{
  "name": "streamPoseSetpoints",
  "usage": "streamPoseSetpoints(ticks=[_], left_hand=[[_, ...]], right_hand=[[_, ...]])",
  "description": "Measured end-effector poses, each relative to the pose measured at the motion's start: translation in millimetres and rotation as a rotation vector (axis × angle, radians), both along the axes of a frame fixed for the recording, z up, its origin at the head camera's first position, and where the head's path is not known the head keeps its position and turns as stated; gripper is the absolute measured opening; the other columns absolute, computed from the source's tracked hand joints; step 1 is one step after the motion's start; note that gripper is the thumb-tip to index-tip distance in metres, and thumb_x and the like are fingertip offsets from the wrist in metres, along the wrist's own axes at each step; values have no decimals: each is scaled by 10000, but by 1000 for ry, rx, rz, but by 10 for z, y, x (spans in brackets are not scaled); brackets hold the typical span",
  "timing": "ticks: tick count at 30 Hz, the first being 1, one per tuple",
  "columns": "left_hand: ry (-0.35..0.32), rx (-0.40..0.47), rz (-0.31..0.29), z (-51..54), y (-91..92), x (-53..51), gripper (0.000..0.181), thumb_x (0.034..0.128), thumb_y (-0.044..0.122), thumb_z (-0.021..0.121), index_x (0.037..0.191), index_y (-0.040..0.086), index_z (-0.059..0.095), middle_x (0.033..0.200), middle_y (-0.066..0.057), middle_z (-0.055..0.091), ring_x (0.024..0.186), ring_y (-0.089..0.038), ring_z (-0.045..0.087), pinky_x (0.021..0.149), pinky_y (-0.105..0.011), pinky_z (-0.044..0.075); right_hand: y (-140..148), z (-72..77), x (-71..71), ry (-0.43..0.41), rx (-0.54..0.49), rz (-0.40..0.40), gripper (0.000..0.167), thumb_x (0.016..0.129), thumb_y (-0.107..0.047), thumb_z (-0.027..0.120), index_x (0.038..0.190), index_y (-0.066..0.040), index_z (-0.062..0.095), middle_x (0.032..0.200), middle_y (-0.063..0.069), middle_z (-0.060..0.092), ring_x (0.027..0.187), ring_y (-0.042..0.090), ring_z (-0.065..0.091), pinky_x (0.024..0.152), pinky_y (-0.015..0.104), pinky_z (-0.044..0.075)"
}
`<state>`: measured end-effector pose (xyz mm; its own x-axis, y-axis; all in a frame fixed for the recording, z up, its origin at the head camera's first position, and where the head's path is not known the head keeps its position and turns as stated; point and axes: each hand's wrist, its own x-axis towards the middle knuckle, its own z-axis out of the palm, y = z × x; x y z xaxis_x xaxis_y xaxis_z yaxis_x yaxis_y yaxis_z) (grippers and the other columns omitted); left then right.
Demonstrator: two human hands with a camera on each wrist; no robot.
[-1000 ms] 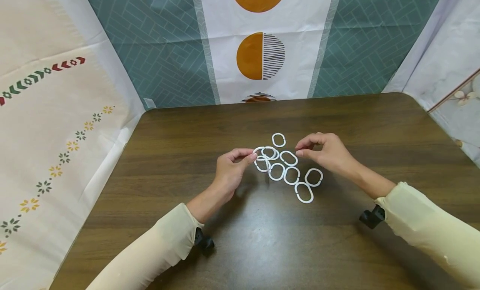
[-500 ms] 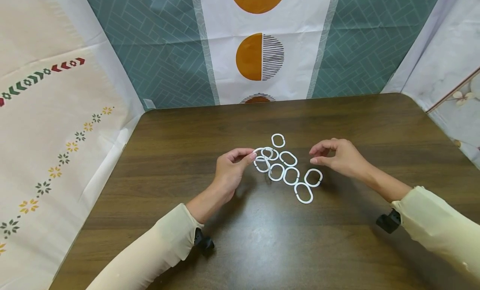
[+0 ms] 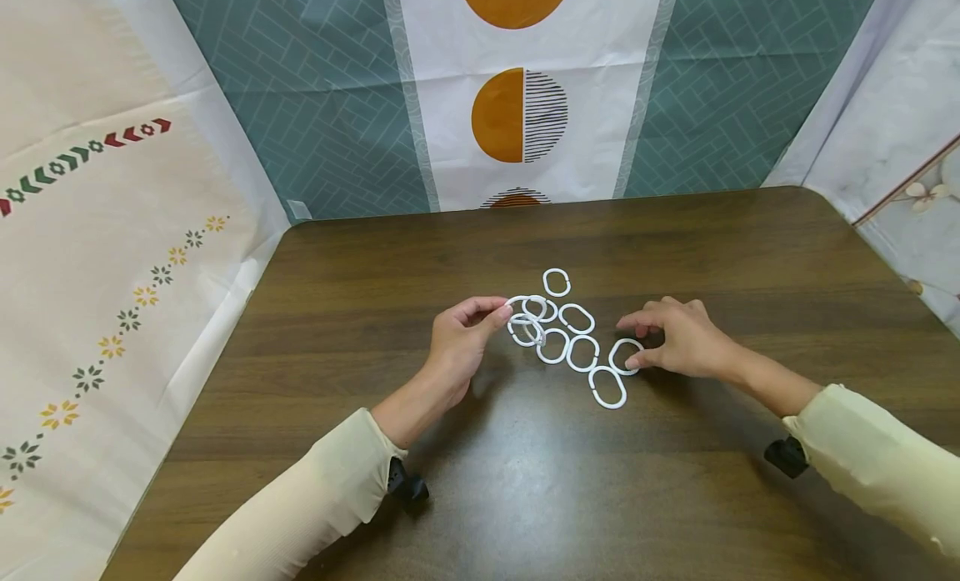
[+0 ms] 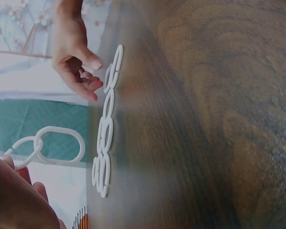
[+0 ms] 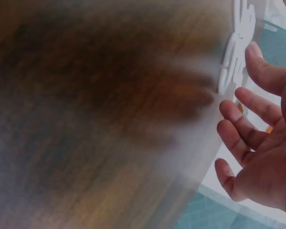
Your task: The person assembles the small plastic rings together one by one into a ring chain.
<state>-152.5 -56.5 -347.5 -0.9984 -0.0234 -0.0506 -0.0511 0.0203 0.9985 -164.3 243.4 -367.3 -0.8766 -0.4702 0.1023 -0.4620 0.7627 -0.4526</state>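
My left hand (image 3: 461, 339) pinches a white plastic chain link (image 4: 23, 140) between thumb and fingers. A second white link (image 4: 82, 144) hangs hooked through it, as the left wrist view shows, and both are above the table. My right hand (image 3: 686, 339) is over the rightmost loose link (image 3: 613, 345), fingers spread and bent a little, with nothing held. Its thumb overlaps that link in the head view; whether it touches I cannot tell. In the right wrist view the thumb and fingers are apart near the white links (image 5: 222, 81).
Several more oval links lie loosely on the brown wooden table (image 3: 510, 498), among them a far one (image 3: 546, 282) and a near one (image 3: 624, 391). Behind the table hangs a teal and white cloth (image 3: 337, 106). A cream cloth (image 3: 90, 272) hangs at the left.
My right hand has drawn away from the middle links, rightward and then nearer, down to the rightmost link. The link hanging from my left hand has swung slightly; that hand has stayed put.
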Motion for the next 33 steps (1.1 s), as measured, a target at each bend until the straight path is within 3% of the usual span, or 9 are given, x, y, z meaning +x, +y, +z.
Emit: streamPoseSetpoints(ticks=[4, 9, 14, 25, 33], left_hand=[[-9, -8, 3, -11, -2, 2, 228, 856, 121, 732, 1035, -17, 704, 914, -24, 680, 839, -101, 574, 744, -218, 433], [-19, -12, 5, -22, -1, 5, 231, 855, 125, 734, 1039, -13, 705, 925, -32, 679, 841, -104, 574, 757, -234, 437], [-18, -13, 5, -28, 3, 5, 229, 851, 116, 736, 1037, -14, 705, 936, -50, 683, 846, -105, 578, 763, -236, 436], [-17, -8, 4, -26, 6, 15, 199, 857, 111, 728, 1020, -2, 711, 921, -42, 679, 842, -105, 575, 759, -230, 433], [-13, -9, 6, -30, 8, 13, 207, 857, 116, 728, 1024, -5, 710, 918, -43, 680, 843, -109, 574, 761, -235, 430]], right_hand=[[-7, -51, 17, 26, 76, 21, 555, 638, -339, 886, 1139, -167, 718, 856, -52, 594, 852, 178, 493, 750, 433, 252], [-23, -92, 28, 133, 153, 68, 575, 606, -383, 885, 1125, -187, 735, 852, -64, 579, 806, 143, 473, 767, 475, 282], [-33, -109, 34, 191, 163, 89, 533, 601, -368, 888, 1085, -189, 752, 828, -78, 578, 788, 129, 482, 810, 505, 296], [-50, -125, 72, 204, 161, 97, 488, 662, -338, 875, 1068, -125, 710, 936, 14, 618, 892, 210, 552, 823, 510, 317], [-36, -158, 60, 343, 231, 146, 431, 715, -400, 802, 984, -87, 675, 897, 24, 619, 872, 219, 560, 873, 492, 303]])
